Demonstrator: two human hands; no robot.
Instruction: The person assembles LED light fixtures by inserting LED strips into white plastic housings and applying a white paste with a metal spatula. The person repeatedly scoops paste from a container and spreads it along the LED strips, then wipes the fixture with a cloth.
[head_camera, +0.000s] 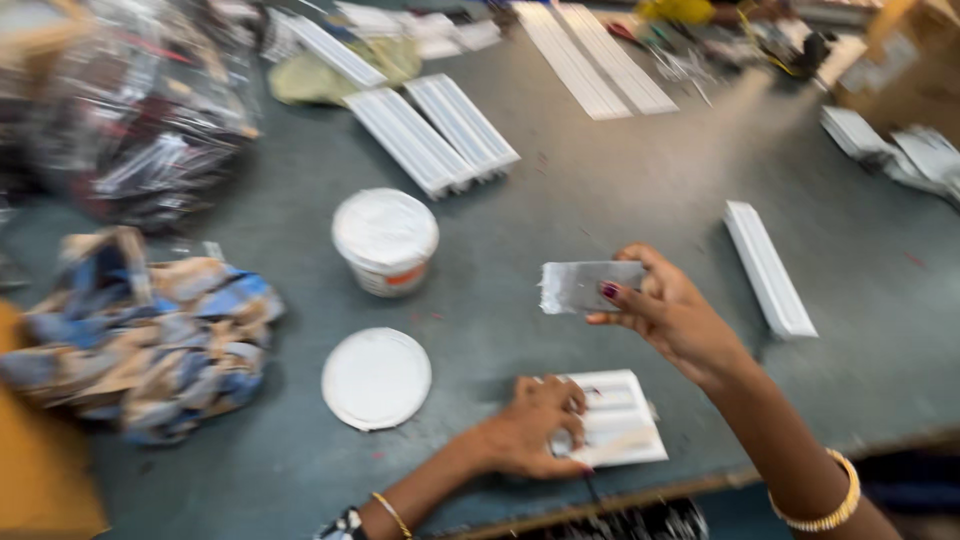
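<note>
My right hand (672, 312) is raised over the grey table (620, 210) and grips a small flat grey piece (585, 286) with white paste along its left edge. My left hand (532, 432) presses down on a white ribbed rectangular part (622, 420) near the table's front edge. A white tub of paste (385, 240) stands open to the left of the grey piece. Its round white lid (376, 378) lies flat in front of it, left of my left hand.
A long white ribbed strip (768, 268) lies right of my right hand. More white strips (432, 133) lie at the back middle and at the back (592, 58). A crumpled cloth (150, 330) sits at the left, a plastic bag (140, 110) behind it. Cardboard (910, 70) is far right.
</note>
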